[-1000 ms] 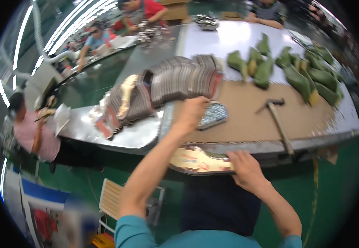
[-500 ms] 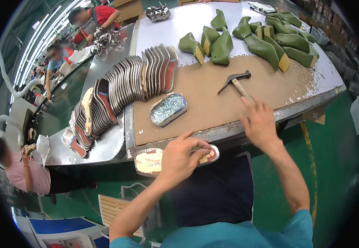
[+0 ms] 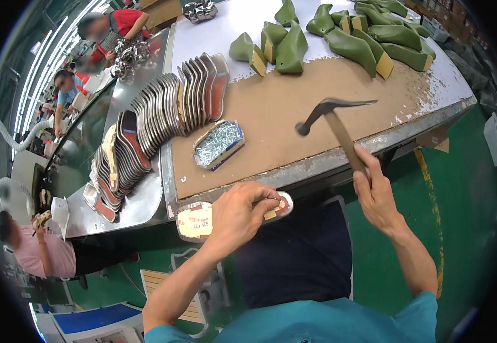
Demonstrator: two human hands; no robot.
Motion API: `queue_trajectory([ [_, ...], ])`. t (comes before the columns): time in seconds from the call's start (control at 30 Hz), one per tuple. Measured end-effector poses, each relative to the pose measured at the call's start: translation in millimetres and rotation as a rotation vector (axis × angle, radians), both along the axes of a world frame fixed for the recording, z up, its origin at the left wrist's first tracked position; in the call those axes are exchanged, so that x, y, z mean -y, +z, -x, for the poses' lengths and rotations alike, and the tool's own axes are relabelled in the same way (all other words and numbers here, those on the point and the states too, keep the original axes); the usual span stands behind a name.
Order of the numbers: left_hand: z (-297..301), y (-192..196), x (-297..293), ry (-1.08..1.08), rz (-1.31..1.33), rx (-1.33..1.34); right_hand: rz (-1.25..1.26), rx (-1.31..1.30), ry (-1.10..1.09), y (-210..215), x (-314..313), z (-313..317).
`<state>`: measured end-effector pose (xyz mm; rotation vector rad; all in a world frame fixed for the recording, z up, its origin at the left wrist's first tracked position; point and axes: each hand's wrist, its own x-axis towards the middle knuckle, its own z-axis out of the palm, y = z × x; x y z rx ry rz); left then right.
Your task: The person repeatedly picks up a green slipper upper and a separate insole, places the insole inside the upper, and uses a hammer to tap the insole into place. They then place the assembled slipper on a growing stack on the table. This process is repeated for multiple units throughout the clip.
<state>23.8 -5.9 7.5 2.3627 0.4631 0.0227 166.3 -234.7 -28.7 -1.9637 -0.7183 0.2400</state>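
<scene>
My right hand (image 3: 377, 197) grips the wooden handle of a hammer (image 3: 343, 136), which is raised over the front edge of the bench. Its dark head has a round face at one end and a long thin claw at the other. At the bench edge, a sole-shaped piece (image 3: 194, 222) with a metal rim and a cream label lies under my left hand (image 3: 238, 214). Thumb and forefinger are pinched together above its narrower end; what they hold is too small to make out. Left of centre is an open box of nails (image 3: 219, 146).
A long curved row of metal-edged sole plates (image 3: 160, 106) stands at the left. Several green shoe lasts (image 3: 348, 51) lie at the back of the brown-topped bench (image 3: 283, 120). Other people (image 3: 40, 248) work along the left side. A slatted chair (image 3: 157, 283) is below.
My right hand has closed around the hammer's handle and lifted it off the bench; the head has turned round. My left hand keeps its pinch on the sole-shaped piece. The whole view has shifted slightly.
</scene>
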Motion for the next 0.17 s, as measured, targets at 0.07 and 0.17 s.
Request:
queue_trajectory([
  [0.07,2.4,-0.8,-0.6,0.027,0.048,-0.002,0.045,-0.079,0.074,20.0,8.4,11.1],
  [0.17,2.7,-2.0,-0.1,-0.023,0.018,0.01,-0.025,0.025,0.136,22.7,19.3,18.8],
])
